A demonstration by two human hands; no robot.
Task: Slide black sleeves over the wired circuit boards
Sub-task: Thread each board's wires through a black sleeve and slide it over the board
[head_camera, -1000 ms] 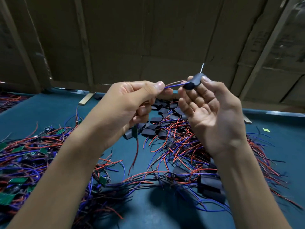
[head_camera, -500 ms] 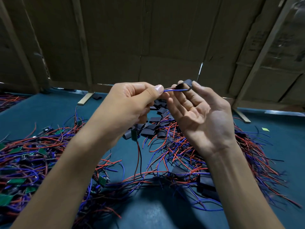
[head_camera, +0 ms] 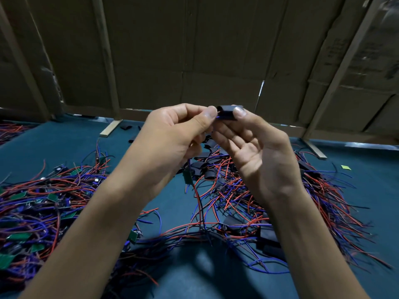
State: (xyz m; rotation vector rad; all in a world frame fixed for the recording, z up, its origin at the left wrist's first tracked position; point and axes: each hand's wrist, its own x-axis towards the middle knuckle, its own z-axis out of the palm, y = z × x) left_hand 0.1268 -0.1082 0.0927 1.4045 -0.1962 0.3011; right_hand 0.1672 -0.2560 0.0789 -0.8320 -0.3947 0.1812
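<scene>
Raised above the table, my right hand [head_camera: 257, 152] pinches a short black sleeve [head_camera: 228, 113] between thumb and fingertips. My left hand [head_camera: 170, 139] pinches the wire ends at the sleeve's left mouth. A small green circuit board [head_camera: 187, 176] hangs below my left hand, with red and black wires [head_camera: 198, 203] trailing down to the table. Whether the wires are inside the sleeve cannot be seen.
A pile of bare green boards with red and blue wires [head_camera: 43, 208] lies at the left. Loose black sleeves [head_camera: 205, 167] sit behind the hands. Sleeved boards with wires [head_camera: 267, 234] spread at the right. Cardboard walls [head_camera: 216, 61] close off the teal table [head_camera: 177, 203].
My hands have closed together: the sleeve in my right hand has come left until it meets my left thumb, and the blue wire stretch between them is gone from view.
</scene>
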